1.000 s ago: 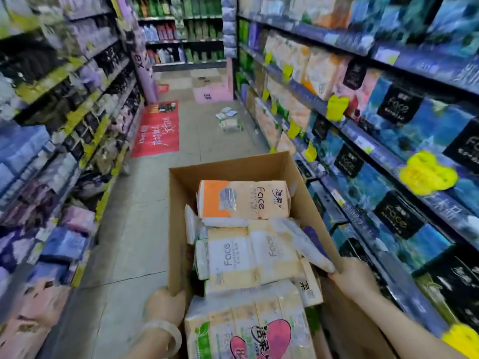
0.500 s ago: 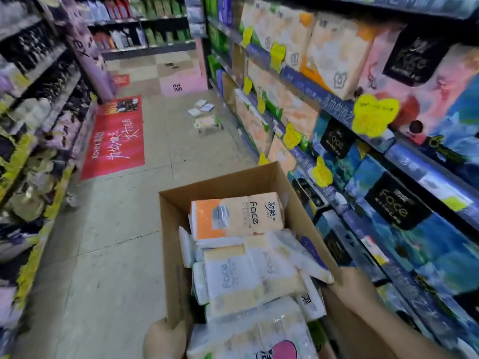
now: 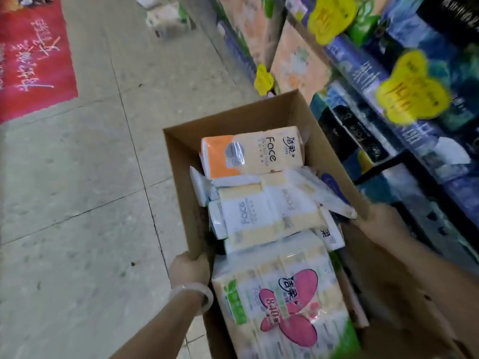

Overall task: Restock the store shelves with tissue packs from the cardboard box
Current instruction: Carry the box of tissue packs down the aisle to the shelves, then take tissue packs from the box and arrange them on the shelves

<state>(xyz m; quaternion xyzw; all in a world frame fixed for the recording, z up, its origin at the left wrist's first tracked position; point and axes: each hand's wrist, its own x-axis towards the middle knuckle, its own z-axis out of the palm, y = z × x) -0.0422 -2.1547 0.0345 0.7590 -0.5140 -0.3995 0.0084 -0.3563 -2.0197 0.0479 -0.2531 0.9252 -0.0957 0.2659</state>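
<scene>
The cardboard box (image 3: 259, 120) sits full of tissue packs (image 3: 259, 216) beside the shelves (image 3: 363, 66). Left hand (image 3: 190, 268) is closed on its left wall, right hand (image 3: 375, 221) on its right rim. Restocking appears not yet begun; no pack is in hand.

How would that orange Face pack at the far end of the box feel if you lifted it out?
The orange Face pack is probably light and squashy, since it looks like soft tissue in thin film. The glossy wrap shows glare, so it may be a bit slippery. It lies flat on top of other packs, so it is unlikely to roll.
</scene>
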